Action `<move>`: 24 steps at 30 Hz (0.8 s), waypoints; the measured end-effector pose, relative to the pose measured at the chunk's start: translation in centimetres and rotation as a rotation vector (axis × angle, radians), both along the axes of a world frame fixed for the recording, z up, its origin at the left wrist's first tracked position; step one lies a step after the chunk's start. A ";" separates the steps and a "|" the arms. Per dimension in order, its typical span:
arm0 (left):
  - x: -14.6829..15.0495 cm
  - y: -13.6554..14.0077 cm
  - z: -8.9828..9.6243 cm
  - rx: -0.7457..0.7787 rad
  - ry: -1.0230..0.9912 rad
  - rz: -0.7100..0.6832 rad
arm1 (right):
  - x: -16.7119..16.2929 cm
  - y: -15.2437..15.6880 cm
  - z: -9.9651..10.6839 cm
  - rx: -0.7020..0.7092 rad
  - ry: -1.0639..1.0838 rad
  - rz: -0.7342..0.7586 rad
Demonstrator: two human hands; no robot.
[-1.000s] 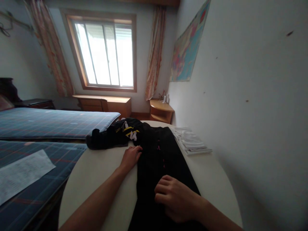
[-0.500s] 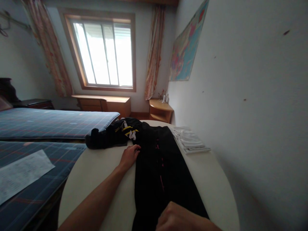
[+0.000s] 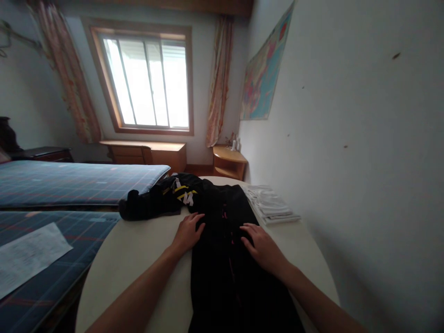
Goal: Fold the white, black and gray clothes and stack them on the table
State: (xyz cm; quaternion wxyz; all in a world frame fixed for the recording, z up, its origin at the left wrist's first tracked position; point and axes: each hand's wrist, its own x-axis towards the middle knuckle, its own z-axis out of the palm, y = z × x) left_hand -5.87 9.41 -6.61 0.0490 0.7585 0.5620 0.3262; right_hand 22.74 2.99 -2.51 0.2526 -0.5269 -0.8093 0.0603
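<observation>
A long black garment (image 3: 215,286) lies stretched over the pale round table (image 3: 138,259), with thin pinkish-red marks down its middle. Its exact kind does not show. My left hand (image 3: 188,232) rests at its left edge, fingers apart and thumb on the cloth. Across from it, my right hand (image 3: 261,243) lies open with spread fingers on the right side of the cloth. Bunched dark clothing (image 3: 149,203) with yellow and white lettering sits at the far left of the table; where it ends and the long garment begins is hard to make out.
Folded white cloth (image 3: 272,206) lies at the table's right rim, close to the wall (image 3: 329,185). On the left, two plaid mattresses (image 3: 86,182) stand beside the table, the nearer one bearing a printed sheet of paper (image 3: 31,256). A wooden corner shelf (image 3: 229,155) stands behind.
My right hand has moved forward from the near end of the garment and uncurled onto its right side. My left hand's fingers have spread at the left edge. The view has shifted slightly.
</observation>
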 end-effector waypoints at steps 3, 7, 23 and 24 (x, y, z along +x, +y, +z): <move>0.2 0.5 0.3 0.045 -0.001 0.002 | 1.0 3.0 -1.2 0.001 -0.048 -0.087; 0.6 2.3 1.5 0.118 0.067 0.007 | 0.9 6.2 -1.8 -0.094 -0.121 -0.200; -1.2 12.7 5.0 -0.024 0.291 0.362 | -2.7 11.4 -1.3 -0.262 -0.279 -0.164; -1.3 13.3 5.1 -0.034 0.265 0.412 | -2.7 11.6 -1.4 -0.260 -0.286 -0.167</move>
